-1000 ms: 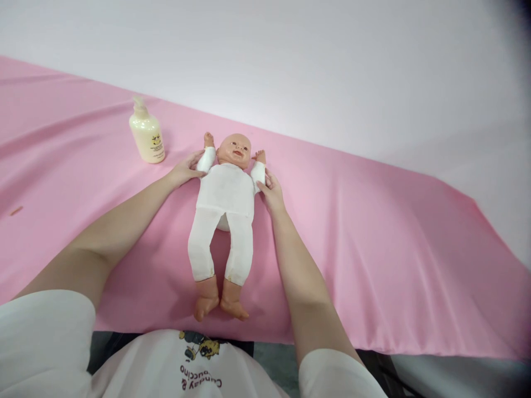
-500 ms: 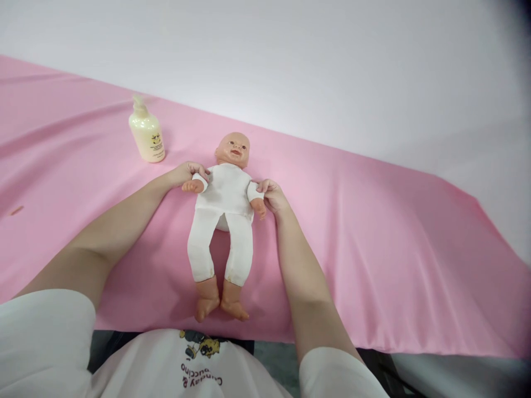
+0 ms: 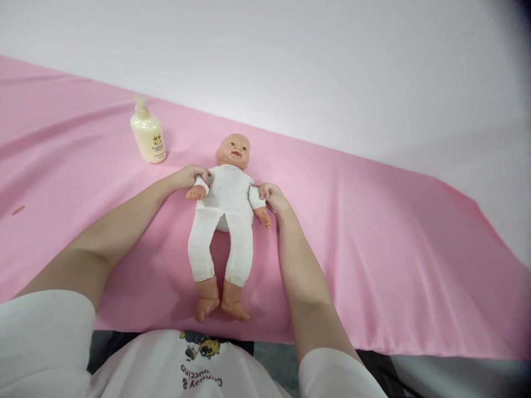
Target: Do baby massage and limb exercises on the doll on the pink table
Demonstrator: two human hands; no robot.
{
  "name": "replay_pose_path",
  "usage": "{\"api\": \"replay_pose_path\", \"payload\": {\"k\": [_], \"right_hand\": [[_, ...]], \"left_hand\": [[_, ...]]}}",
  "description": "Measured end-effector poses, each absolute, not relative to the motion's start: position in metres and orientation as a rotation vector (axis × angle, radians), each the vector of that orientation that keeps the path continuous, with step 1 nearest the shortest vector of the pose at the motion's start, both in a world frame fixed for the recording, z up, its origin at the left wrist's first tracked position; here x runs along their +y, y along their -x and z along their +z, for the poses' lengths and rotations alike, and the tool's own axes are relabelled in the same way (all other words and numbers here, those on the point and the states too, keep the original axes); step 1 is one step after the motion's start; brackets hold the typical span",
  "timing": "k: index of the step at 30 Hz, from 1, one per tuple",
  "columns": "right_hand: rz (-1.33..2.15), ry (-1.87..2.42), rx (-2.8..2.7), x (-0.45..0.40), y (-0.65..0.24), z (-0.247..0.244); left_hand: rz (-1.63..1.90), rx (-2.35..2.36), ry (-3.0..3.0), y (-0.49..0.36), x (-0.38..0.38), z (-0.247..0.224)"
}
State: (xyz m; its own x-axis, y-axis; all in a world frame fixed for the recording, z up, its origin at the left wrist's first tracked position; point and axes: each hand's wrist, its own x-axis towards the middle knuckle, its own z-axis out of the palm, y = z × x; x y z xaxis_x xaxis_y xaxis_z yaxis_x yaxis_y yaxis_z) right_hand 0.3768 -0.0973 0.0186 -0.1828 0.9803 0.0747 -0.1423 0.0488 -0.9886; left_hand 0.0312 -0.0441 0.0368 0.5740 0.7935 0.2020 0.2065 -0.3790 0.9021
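A baby doll (image 3: 226, 190) with a white cloth body lies face up, its head away from me and its bare feet towards me. My left hand (image 3: 198, 173) is closed on the doll's arm at the left of the picture, near the shoulder. On the other side, my right hand (image 3: 270, 195) pinches the sleeve of the doll's other arm. Both plastic doll hands point down and stick out below my fingers. The doll's legs lie slightly apart.
A cream pump bottle (image 3: 150, 135) stands left of the doll's head. The pink cloth (image 3: 373, 249) covers the table. A small brown strip (image 3: 19, 210) lies at the far left. Behind the table is a white surface (image 3: 290, 66).
The doll's two forearms have swung slightly downward, towards its feet. Both my hands have shifted down a little with them and keep their hold.
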Motion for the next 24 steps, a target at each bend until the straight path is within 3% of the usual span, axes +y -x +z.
{"api": "replay_pose_path", "payload": {"k": [24], "right_hand": [[1.422, 0.970, -1.063, -0.094, -0.377, 0.019]], "left_hand": [[1.068, 0.852, -1.551, -0.033, -0.042, 0.024]]}}
